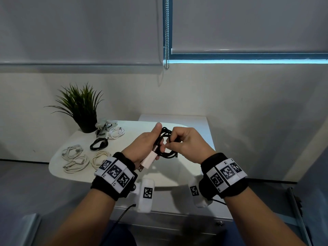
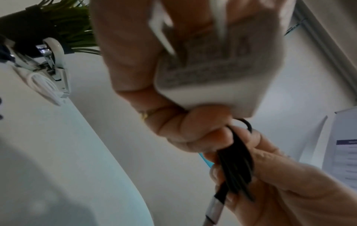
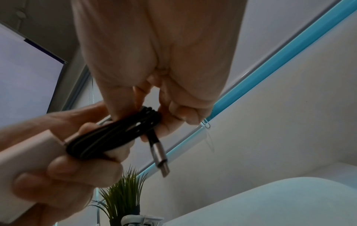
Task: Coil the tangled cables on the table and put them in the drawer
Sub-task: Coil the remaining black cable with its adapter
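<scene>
Above the white table [image 1: 177,167] both hands hold a coiled black cable [image 1: 164,144]. My left hand [image 1: 149,144] grips its white charger plug [image 1: 150,160] and one side of the loops. My right hand [image 1: 179,141] pinches the other side of the black bundle [image 3: 115,134]. A silver connector end [image 3: 160,159] hangs free below the right fingers. In the left wrist view the white plug [image 2: 216,68] fills the palm, with the black strands [image 2: 237,162] beneath. Coiled cables lie on the table's left part: several white ones [image 1: 75,158] and a black one [image 1: 98,144].
A potted green plant [image 1: 83,107] stands at the table's back left, with a white gadget [image 1: 104,127] and a white coil [image 1: 116,133] beside it. A white cabinet [image 1: 195,125] sits behind the table. A drawer front with a lock [image 1: 220,223] lies below my wrists.
</scene>
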A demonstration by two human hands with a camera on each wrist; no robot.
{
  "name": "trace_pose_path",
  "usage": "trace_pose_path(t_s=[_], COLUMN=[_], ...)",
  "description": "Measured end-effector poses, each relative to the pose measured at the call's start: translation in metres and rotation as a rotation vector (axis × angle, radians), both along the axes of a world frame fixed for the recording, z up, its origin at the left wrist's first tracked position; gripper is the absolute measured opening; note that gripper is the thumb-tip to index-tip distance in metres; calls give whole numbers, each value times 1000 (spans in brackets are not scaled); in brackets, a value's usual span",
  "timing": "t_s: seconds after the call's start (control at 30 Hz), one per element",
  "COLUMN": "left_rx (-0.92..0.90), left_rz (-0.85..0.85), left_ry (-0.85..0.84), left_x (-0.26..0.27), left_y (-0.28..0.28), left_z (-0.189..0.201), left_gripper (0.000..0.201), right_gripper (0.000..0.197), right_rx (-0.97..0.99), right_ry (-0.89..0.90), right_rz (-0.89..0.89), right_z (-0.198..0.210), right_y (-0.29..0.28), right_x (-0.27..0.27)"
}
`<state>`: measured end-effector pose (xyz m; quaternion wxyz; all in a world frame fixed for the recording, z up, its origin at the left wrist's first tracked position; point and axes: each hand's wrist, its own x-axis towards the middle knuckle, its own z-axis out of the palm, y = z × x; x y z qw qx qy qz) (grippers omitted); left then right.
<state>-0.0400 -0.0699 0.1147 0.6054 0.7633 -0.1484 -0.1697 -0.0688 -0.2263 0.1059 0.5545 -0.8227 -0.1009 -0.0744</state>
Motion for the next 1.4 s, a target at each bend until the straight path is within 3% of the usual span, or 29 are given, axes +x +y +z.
trace_pose_path(t_s=[0.23,0.37,0.6,0.9,1.1,1.27,1.4], left_rx=[43,12,-8,-48,-64,-21,49], left_rz=[39,-7,31,144,93,14,-28], left_ry=[26,26,23,16,2,43,44], left_x=[2,-1,-2,9,9,5,5], left_y=[2,2,3,7,8,7,4], left_z=[-1,-1,3,0,-4,-8,-10], left_gripper=[52,65,39,36,26,24,15], right_gripper=[17,7,16,35,25,34,36], right_rx=[67,79,73,227,-55,-322,-396], right_ry=[58,90,82,121,136,61,-15], right_rz=[130,186,193,135,12,-170,-282], right_z=[5,9,6,2,-1,1,1], right_y=[-1,0,-1,-8,-14,-22,-27], right_x=[-4,-8,-11,-7,3,11,18])
